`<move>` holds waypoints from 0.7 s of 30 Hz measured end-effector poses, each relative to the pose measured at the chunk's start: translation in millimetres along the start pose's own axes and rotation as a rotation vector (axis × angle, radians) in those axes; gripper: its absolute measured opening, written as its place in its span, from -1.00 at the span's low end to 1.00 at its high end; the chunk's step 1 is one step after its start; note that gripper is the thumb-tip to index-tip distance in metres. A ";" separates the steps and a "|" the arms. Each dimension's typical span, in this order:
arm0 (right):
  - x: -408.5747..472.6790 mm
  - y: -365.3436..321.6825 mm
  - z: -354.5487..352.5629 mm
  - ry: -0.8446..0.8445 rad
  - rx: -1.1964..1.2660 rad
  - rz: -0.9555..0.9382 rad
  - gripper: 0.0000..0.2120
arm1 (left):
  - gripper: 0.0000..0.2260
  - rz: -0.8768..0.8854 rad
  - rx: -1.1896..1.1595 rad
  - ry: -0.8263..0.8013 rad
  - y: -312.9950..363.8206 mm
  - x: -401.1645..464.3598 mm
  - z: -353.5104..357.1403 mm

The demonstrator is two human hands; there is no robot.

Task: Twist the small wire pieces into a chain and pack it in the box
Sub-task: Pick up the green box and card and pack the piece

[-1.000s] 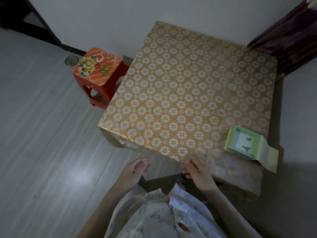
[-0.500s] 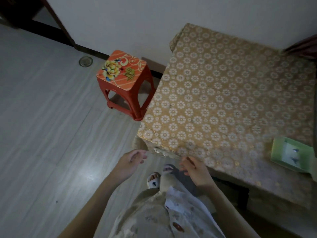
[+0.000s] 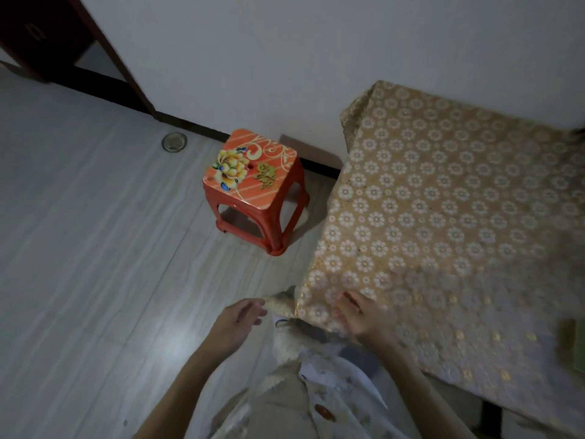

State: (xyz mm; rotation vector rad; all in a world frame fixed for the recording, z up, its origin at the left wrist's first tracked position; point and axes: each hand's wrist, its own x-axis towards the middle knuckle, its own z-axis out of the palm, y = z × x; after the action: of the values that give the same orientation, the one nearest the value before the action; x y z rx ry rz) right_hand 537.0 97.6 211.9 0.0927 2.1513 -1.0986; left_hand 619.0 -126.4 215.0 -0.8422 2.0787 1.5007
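2 hands, left hand (image 3: 235, 321) and right hand (image 3: 356, 315) loosely curled, grip unclear, 1 table (image 3: 443, 217), 1 stool (image 3: 253, 179)

Table (image 3: 443, 201) draped in gold floral cloth; blurred green box (image 3: 573, 343) at right edge.

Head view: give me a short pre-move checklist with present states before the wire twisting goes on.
1. Wire pieces visible in left hand: cannot tell, fingers loosely curled, blurred.
2. Wire pieces visible in right hand: cannot tell.
3. Green box fully in view: not ok, only a blurred sliver at the right edge.
4. Hands near the table corner: ok.
5. Red stool apart from the hands: ok.
6. Image sharp: not ok, motion blur.
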 end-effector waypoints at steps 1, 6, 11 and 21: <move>8.5 -9.9 2.6 0.025 0.027 -0.009 -0.80 | -0.80 0.028 0.019 -0.014 8.9 12.5 -12.3; 51.2 -57.1 10.9 0.054 0.110 0.026 -0.82 | -0.82 0.166 0.071 -0.057 63.8 71.6 -67.4; 73.6 -94.0 18.2 0.101 0.072 0.059 -0.74 | -0.84 0.202 0.050 -0.109 95.0 109.0 -100.9; 113.4 -155.7 47.3 0.352 0.265 0.147 -0.83 | -0.83 0.219 0.227 -0.355 120.3 187.1 -163.0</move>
State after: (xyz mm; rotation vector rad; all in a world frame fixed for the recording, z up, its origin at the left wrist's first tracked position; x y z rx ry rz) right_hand 422.6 -63.5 229.5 0.5962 2.2424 -1.3527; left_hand 400.9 -294.9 224.7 -0.2479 2.0644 1.3662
